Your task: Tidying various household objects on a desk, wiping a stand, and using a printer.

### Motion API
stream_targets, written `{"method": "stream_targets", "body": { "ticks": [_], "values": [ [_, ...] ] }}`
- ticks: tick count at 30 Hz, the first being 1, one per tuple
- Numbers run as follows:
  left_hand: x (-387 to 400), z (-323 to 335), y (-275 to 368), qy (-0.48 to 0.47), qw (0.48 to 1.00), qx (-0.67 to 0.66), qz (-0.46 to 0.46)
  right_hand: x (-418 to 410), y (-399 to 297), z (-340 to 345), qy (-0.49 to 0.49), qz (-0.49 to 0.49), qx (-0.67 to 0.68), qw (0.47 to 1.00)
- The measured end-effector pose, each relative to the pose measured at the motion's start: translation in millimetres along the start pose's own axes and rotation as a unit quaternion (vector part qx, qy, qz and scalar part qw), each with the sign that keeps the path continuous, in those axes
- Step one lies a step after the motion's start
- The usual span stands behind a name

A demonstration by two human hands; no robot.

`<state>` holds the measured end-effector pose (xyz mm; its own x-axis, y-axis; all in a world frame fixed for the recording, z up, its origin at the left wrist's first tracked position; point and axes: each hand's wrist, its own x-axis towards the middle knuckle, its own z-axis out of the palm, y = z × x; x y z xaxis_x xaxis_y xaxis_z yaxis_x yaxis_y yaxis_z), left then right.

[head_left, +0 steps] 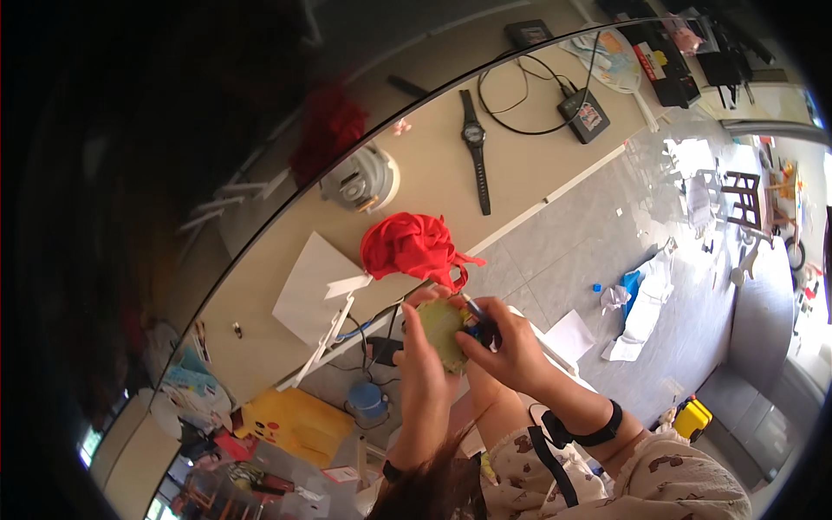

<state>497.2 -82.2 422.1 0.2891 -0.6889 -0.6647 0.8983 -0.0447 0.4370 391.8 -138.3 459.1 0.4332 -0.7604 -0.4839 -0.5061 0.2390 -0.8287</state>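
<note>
A flat, round, yellow-green disc (442, 333) rests against the palm and fingers of my left hand (421, 374). My right hand (517, 341) pinches a small dark object (480, 312) with a pale tip at the disc's right edge. Blue and yellow bits show between my right fingers, partly hidden, and I cannot tell what they are. Just beyond both hands, a crumpled red cloth (411, 247) with a strap lies at the table's edge.
On the table (429, 175) are a black wristwatch (474, 133), a grey-white device (364, 179), a black box with a cable (584, 116) and a white sheet (315, 286). White strips (335, 325) jut over the edge. Papers (640, 305) and a yellow cushion (296, 422) lie lower.
</note>
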Motion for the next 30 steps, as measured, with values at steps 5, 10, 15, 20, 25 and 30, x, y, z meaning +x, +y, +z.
{"method": "stream_targets", "body": {
  "ticks": [5,10,15,20,25,30],
  "values": [
    [8,5,0,-0.025,0.999,0.024,-0.029,11,36,1,-0.019,0.039,0.079,0.996],
    [5,-22,2,0.052,0.992,0.115,0.005,120,70,-17,0.184,0.053,0.048,0.98],
    [-9,-47,-6,0.105,0.971,0.211,-0.047,246,83,-15,0.26,-0.003,-0.016,0.965],
    [-21,-67,-2,0.114,0.971,0.206,-0.045,307,84,-14,0.212,-0.031,-0.086,0.973],
    [-21,-71,0,0.125,0.97,0.204,-0.032,320,78,-28,0.197,-0.003,-0.158,0.967],
    [-25,-61,5,0.118,0.977,0.18,-0.008,319,74,-45,0.233,-0.102,-0.186,0.949]
  ]
}}
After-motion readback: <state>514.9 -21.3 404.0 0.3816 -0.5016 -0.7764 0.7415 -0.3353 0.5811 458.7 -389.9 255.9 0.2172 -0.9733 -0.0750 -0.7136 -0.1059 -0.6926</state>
